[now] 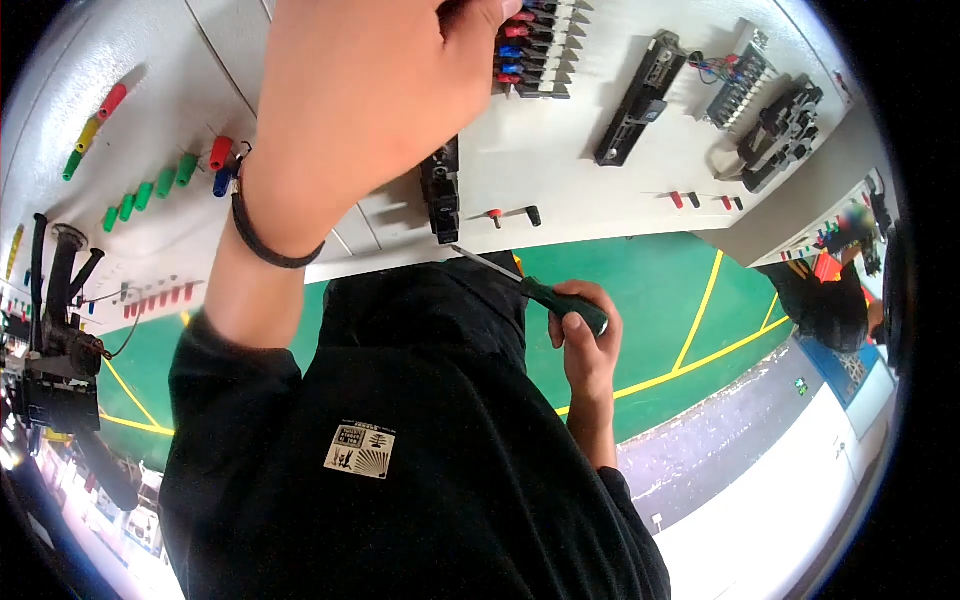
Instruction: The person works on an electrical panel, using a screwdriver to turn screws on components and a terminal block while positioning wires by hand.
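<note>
My left hand [410, 70] reaches across the white panel [550, 170], a black band on its wrist. Its fingers are curled at the top edge of the view beside a terminal block [535, 50] with red and blue wire ends. What they pinch, if anything, is hidden. Under the wrist, a long black device [441, 195] is mounted on the panel, partly covered by my arm. My right hand [588, 335] is closed round the green handle of a screwdriver [560, 302]. The blade points up and left, its tip close to the lower end of the black device.
Green sockets [165, 182] and a red socket [221, 152] stand at left. Rightward are another black rail device [640, 98], a wired terminal strip [738, 85] and a black contact assembly [782, 132]. A person in dark clothing [830, 305] is at the far right.
</note>
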Motion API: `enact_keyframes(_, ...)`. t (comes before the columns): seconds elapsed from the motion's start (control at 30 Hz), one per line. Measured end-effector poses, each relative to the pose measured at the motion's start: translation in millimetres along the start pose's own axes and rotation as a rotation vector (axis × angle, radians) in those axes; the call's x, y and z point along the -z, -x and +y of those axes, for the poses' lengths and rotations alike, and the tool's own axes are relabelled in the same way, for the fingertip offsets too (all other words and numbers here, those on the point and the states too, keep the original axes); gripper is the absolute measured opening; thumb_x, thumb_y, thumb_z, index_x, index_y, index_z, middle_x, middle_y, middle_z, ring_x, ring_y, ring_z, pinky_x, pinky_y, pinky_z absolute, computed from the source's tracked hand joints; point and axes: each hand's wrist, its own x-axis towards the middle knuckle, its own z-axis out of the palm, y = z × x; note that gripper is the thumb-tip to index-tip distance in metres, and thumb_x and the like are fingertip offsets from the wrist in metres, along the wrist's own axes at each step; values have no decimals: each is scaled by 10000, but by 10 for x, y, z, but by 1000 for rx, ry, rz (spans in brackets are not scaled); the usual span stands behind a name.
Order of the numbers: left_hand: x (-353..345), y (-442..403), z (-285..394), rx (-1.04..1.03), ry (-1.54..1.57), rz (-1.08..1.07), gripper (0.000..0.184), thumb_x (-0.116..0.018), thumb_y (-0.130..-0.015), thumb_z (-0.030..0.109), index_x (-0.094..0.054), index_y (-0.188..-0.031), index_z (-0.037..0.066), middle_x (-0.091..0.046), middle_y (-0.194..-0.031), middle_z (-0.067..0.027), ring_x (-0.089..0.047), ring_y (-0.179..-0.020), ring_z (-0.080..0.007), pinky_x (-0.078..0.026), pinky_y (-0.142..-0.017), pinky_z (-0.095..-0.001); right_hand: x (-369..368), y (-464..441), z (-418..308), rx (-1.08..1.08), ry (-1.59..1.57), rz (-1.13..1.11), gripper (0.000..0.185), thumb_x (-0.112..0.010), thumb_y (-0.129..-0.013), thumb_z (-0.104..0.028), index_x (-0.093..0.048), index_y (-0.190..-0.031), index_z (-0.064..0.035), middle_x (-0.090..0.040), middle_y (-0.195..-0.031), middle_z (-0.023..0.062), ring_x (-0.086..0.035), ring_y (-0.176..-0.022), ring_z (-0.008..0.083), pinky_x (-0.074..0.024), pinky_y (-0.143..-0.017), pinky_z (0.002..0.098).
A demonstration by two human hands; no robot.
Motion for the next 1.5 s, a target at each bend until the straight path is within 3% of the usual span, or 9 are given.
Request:
enact_keyframes(0.17, 22, -51, 265, 188, 82, -25, 41, -662, -803, -28, -654, -776, -58, -578, -658, -140, -525, -520, -219, -377, -496, -307, 10, 107, -236, 82, 17, -17, 336, -663, -863, -143, -554, -1116, 50, -631, -813, 98, -576, -663, 128, -471, -597, 262)
enact_keyframes(0.37, -188, 46, 14, 40, 82, 118, 48, -656, -805, -27, -633, -766, -44, -571, -688, -147, -543, -552, -262, -399, -507, -323, 36, 345, -581, 269, 168, 8, 355, -679, -834, -144, -487, -1071, 38, -655, -843, 164, -630, -710, 184, -524, -657, 305)
enact_keyframes(0.47, -168, 81, -10, -80, 43, 161, 47, -654, -809, -22, -625, -773, -33, -563, -707, -155, -556, -579, -304, -417, -517, -336, 79, 399, -826, 376, 272, 105, 386, -690, -829, -161, -522, -1098, 59, -661, -856, 152, -634, -718, 176, -524, -663, 295)
enact_keyframes(0.63, -139, 103, 42, -103, -42, 206, 84, -664, -805, 34, -620, -742, 1, -560, -713, -154, -565, -642, -366, -442, -552, -404, -60, 200, -1288, 806, 597, 200, 328, -719, -863, -224, -627, -1034, 41, -672, -874, 125, -648, -728, 161, -517, -658, 266)
enact_keyframes(0.87, -108, 110, 6, -103, -62, 183, 104, -673, -800, 55, -614, -723, 17, -566, -714, -145, -573, -658, -363, -456, -572, -420, -288, -131, -1594, 1092, 805, 157, 274, -727, -863, -192, -665, -1022, 22, -693, -900, 109, -666, -768, 161, -525, -698, 264)
enact_keyframes(1.03, -132, 102, -35, -149, -59, 218, 88, -678, -791, 46, -618, -728, 33, -579, -722, -139, -584, -657, -359, -466, -568, -413, -384, -198, -1677, 978, 756, 168, 259, -727, -868, -188, -680, -1032, 7, -697, -909, 94, -642, -777, 130, -512, -712, 249)
enact_keyframes(1.27, -103, 100, -33, -173, -36, 213, 79, -677, -780, 24, -617, -729, 25, -583, -726, -142, -586, -647, -360, -466, -558, -410, -500, -202, -1780, 981, 845, 199, 258, -745, -849, -184, -692, -1025, -4, -711, -891, 81, -644, -736, 114, -516, -698, 239)
enact_keyframes(1.47, -109, 107, -58, -190, -35, 212, 68, -666, -790, 33, -623, -739, 20, -582, -729, -148, -586, -654, -361, -464, -563, -404, -690, -113, -2155, 1099, 1230, 221, 241, -802, -812, -148, -725, -1026, -68, -715, -872, 58, -667, -703, 136, -528, -654, 252)
enact_keyframes(1.5, -113, 108, -58, -184, -19, 216, 67, -664, -789, 36, -623, -739, 18, -582, -728, -148, -584, -653, -361, -464, -564, -402, -733, -71, -2245, 1071, 1404, 138, 268, -787, -818, -103, -721, -1076, -71, -718, -875, 75, -681, -709, 137, -524, -616, 228)
